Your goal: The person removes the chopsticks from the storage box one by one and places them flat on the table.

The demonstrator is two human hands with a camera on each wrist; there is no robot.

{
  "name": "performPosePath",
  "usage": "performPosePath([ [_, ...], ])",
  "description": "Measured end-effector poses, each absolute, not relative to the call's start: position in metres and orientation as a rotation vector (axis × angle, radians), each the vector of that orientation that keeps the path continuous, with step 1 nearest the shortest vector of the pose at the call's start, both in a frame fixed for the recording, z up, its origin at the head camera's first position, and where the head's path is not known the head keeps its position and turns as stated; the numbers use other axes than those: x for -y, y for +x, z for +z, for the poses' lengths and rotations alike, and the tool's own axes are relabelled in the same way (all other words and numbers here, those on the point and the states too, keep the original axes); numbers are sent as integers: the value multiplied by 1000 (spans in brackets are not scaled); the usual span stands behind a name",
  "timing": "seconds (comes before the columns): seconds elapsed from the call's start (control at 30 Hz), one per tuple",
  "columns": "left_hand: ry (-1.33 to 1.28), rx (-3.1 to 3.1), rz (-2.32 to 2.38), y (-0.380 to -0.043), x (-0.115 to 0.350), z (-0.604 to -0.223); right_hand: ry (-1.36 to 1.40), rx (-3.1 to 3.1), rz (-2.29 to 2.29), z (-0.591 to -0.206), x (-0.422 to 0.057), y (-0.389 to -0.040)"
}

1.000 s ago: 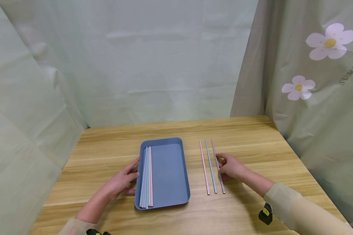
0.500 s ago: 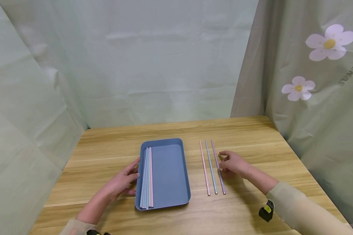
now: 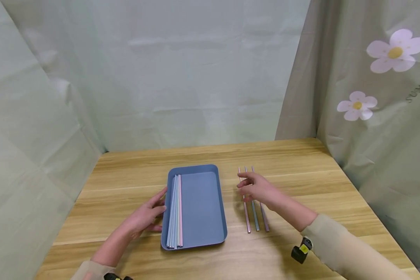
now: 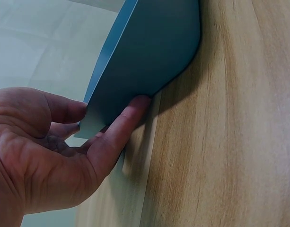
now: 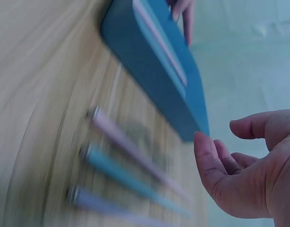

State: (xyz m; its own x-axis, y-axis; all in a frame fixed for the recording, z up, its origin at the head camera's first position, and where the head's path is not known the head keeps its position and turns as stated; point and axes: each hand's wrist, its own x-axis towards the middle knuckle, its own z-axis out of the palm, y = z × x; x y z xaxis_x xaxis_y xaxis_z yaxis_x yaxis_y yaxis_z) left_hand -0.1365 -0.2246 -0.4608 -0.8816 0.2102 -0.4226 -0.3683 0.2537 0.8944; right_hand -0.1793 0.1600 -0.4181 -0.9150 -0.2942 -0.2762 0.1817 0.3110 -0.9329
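Note:
A blue-grey rectangular tray [image 3: 203, 210] lies on the table, with several pale blue and pink chopsticks [image 3: 175, 217] lengthwise along its left side. Fingers of my left hand [image 3: 145, 216] rest against the tray's left outer wall; the left wrist view has fingertips at its rim and low on the wall. To the tray's right lie a pink chopstick [image 3: 247, 218], a blue chopstick [image 3: 255, 217] and a purple chopstick [image 3: 264, 219], roughly parallel. Above them hovers my right hand [image 3: 260, 190], fingers loosely bent and holding nothing, partly hiding their middles. The right wrist view shows thumb and fingers apart.
The wood-grained table [image 3: 126, 171] is bounded by a pale curtain [image 3: 203, 77] at the back and on the left. A flower-printed curtain [image 3: 381, 155] hangs at the right edge.
My right hand has come away from the purple chopstick and moved left over the three chopsticks, its fingertips now above the pink one. The left hand and the tray stay in place.

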Motion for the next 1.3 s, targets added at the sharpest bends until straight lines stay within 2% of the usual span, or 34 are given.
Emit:
performPosePath([
  [0.6,-153,-2067,1671,-136,225,-458,-247,-1998,-1607,-422,-69,-171],
  [1.3,-153,-2016,1711,-140,225,-460,-25,-1760,-1746,-437,-11,-164],
])
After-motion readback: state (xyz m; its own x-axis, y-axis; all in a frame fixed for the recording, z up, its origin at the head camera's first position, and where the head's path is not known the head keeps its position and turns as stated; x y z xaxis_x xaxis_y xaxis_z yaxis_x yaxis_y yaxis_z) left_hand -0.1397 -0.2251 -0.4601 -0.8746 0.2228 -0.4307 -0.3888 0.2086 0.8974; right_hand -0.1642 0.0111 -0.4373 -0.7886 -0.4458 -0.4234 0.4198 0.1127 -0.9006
